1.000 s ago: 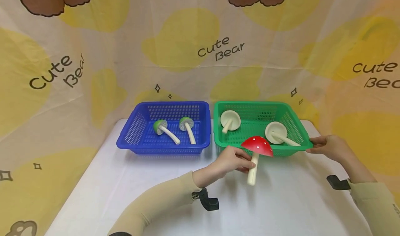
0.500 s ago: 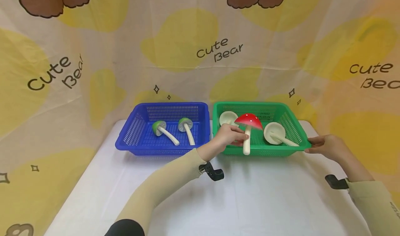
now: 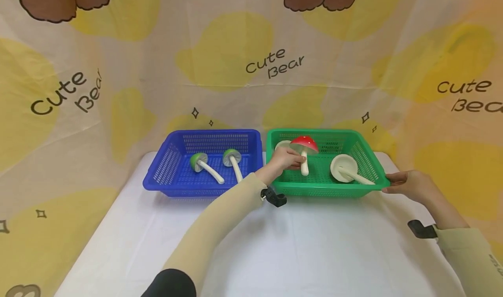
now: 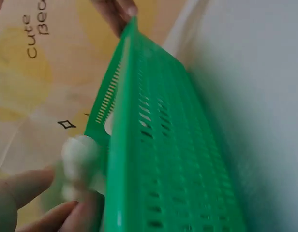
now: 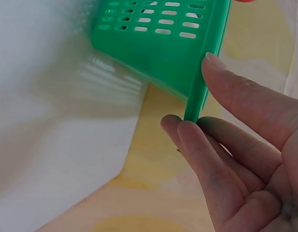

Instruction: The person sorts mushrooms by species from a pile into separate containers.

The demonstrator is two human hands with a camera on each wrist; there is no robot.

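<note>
My left hand (image 3: 285, 159) pinches the white stem of a toy mushroom with a red, white-dotted cap (image 3: 304, 143), held upright over the left part of the green basket (image 3: 326, 186). In the left wrist view the mushroom's stem (image 4: 80, 157) is blurred beside the basket wall. My right hand (image 3: 410, 186) grips the basket's front right corner; the right wrist view shows the thumb and fingers (image 5: 202, 150) on either side of the rim. Inside lies another mushroom (image 3: 344, 168), its pale underside up, at the right. A further pale mushroom (image 3: 282, 144) is mostly hidden behind my left hand.
A blue basket (image 3: 204, 187) stands close to the green one's left. It holds two green-capped mushrooms (image 3: 212, 173) (image 3: 233, 158) with white stems. Both baskets sit at the back of a white table (image 3: 334, 244), before a patterned cloth (image 3: 220, 52).
My left hand has carried the red-capped mushroom from in front of the green basket, away from me and slightly left, over its inside. My right hand has kept its grip on the corner.
</note>
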